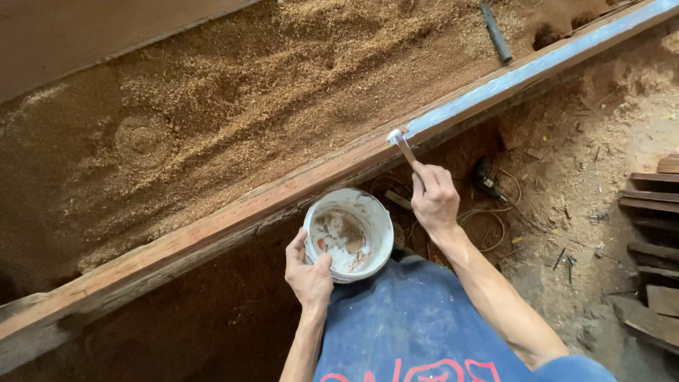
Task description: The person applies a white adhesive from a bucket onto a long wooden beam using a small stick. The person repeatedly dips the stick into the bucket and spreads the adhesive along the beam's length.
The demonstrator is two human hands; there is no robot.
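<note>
Sawdust lies thick over the brown worktop (212, 120) that fills the upper left of my view, with a faint ring pressed into it toward nine o'clock. Along its near edge a long wooden beam (233, 212) runs on a slant from seven o'clock up to one o'clock; its upper stretch toward one o'clock is coated pale grey-white, and the rest is bare reddish wood.

My left hand (308, 272) is closed on the rim of a small white bucket (349, 233), thumb over the lip, holding it just below the beam near the centre. Inside, the bucket is smeared with white paste and brown stains.

My right hand (433, 198) is clenched around the handle of a brush (400, 141), at about two o'clock from the bucket. The brush's white-loaded tip touches the beam right where the pale coating ends.

On the dirt floor (580, 184) at three o'clock lie a dark power drill (485, 178) with its looped cable, wood scraps and a stack of planks (654, 240) at the right edge. A dark tube (496, 32) rests on the sawdust at twelve o'clock. My blue shirt (410, 325) shows at six o'clock.
</note>
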